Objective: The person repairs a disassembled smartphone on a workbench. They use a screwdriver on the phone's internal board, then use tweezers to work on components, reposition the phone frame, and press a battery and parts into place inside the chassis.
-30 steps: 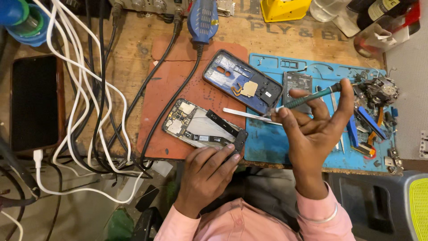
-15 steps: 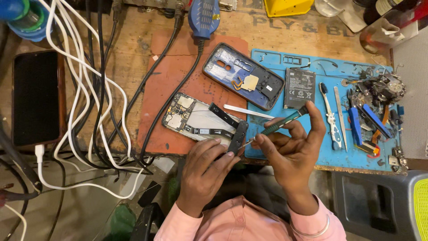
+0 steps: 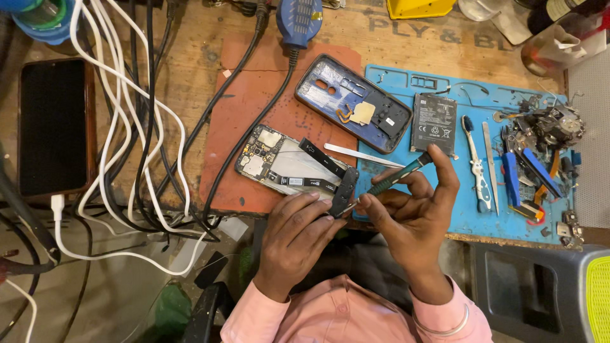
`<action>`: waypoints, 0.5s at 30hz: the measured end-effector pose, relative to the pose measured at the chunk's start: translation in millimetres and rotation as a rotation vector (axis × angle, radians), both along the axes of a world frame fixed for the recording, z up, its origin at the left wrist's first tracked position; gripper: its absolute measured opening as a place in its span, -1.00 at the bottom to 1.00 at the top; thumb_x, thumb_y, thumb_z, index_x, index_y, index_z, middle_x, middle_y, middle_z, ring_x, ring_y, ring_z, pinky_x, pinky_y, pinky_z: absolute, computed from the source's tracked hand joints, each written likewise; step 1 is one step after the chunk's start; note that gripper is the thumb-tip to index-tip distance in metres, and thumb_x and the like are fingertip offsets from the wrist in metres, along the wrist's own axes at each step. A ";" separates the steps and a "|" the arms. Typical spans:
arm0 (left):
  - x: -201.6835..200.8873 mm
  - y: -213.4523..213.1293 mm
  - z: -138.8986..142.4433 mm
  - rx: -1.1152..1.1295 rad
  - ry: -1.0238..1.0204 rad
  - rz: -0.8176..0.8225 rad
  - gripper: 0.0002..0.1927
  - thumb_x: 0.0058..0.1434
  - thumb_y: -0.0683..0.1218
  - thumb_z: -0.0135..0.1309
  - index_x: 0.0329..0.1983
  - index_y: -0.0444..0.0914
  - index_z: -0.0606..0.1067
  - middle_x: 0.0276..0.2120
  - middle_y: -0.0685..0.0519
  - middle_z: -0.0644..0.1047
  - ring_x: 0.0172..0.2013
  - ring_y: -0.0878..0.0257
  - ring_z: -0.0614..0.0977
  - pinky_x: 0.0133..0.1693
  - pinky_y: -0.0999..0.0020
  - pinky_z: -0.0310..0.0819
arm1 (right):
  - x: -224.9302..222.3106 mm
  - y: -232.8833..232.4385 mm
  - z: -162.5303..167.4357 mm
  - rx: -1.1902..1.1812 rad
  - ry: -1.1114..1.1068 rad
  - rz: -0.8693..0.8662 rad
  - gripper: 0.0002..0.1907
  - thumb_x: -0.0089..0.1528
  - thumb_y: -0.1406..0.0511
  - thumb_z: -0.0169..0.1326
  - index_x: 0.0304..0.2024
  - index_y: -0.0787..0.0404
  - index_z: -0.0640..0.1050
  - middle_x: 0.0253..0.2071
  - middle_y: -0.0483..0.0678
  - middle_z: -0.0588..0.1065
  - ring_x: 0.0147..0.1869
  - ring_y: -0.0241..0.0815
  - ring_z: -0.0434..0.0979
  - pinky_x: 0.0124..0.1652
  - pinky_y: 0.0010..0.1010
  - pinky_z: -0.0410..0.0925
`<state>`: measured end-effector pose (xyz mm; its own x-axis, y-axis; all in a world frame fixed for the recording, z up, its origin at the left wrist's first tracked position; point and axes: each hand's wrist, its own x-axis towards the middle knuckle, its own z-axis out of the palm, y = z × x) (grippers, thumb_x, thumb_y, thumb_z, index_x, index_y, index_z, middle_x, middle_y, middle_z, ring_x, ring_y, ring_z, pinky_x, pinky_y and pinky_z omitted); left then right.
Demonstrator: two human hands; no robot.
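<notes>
fingers (image 3: 438, 166) pinch green screwdriver (image 3: 397, 178).

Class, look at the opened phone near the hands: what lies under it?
The opened phone rests on a reddish mat on the wooden bench. The left hand covers its near end, hiding what lies beneath there.

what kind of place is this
Most likely a phone repair bench. The left hand steadies an opened phone while the right hand works a screwdriver at it; a loose battery and back cover lie nearby.
</notes>
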<state>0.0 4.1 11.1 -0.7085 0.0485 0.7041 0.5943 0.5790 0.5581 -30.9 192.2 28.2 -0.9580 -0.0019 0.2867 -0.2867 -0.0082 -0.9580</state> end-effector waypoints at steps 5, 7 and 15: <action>-0.4 0.0 0.5 0.002 -0.005 -0.004 -0.77 0.15 -0.20 0.39 -0.18 -0.26 0.57 -0.01 0.06 0.57 0.11 0.07 0.58 0.17 0.07 0.49 | 0.7 0.7 -1.2 -0.018 -0.007 0.022 0.02 0.21 0.69 0.12 0.52 0.10 -0.10 0.08 0.21 0.43 -0.10 0.00 0.70 -0.11 -0.28 0.62; -0.3 0.2 0.6 0.001 -0.007 -0.003 -0.77 0.15 -0.20 0.39 -0.18 -0.26 0.57 -0.01 0.06 0.58 0.11 0.07 0.58 0.17 0.07 0.49 | 0.9 0.7 -1.6 -0.015 -0.006 0.026 0.02 0.21 0.69 0.12 0.52 0.10 -0.11 0.09 0.21 0.43 -0.09 0.00 0.70 -0.11 -0.27 0.63; -1.0 0.9 -0.4 0.008 -0.008 0.003 -0.77 0.14 -0.21 0.40 -0.22 -0.26 0.55 -0.03 0.06 0.58 0.10 0.07 0.59 0.17 0.08 0.49 | 0.1 1.3 -2.5 -0.002 0.023 0.027 0.01 0.24 0.68 0.12 0.52 0.08 -0.11 0.08 0.21 0.44 -0.09 -0.02 0.70 -0.11 -0.29 0.62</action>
